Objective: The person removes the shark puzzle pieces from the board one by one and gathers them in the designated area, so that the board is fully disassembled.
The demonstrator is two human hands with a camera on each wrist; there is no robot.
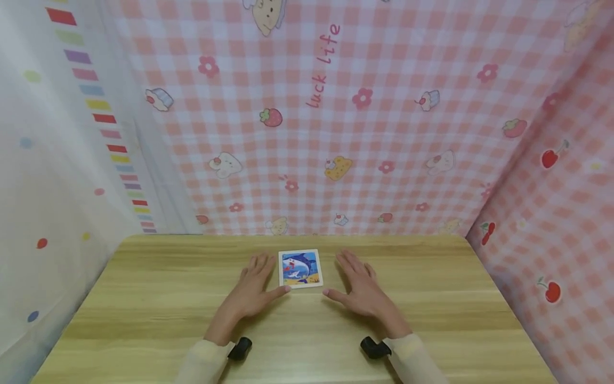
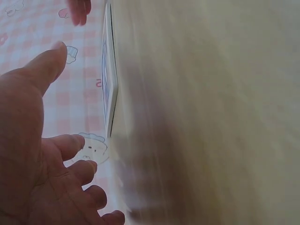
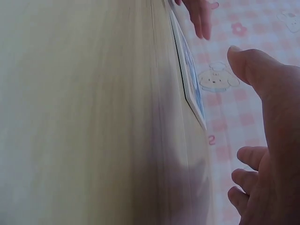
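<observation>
A square picture puzzle [image 1: 300, 268] with a white border lies flat on the wooden table, showing a blue shark-like fish over a sandy sea floor. To its left is my left hand [image 1: 254, 288], palm down with fingers extended and the thumb tip close to the puzzle's near left corner. My right hand [image 1: 362, 290] mirrors it on the other side, thumb pointing inward near the near right corner. Neither hand holds anything. From the left wrist view the puzzle [image 2: 110, 75] appears edge-on as a thin board, and likewise the puzzle [image 3: 187, 70] in the right wrist view.
The light wooden table [image 1: 431, 320] ends at a pink checked curtain [image 1: 384, 133] behind it. A white curtain [image 1: 57, 176] with coloured dots hangs on the left, and a cherry-print cloth [image 1: 566, 224] on the right. Black wrist cameras sit at both cuffs.
</observation>
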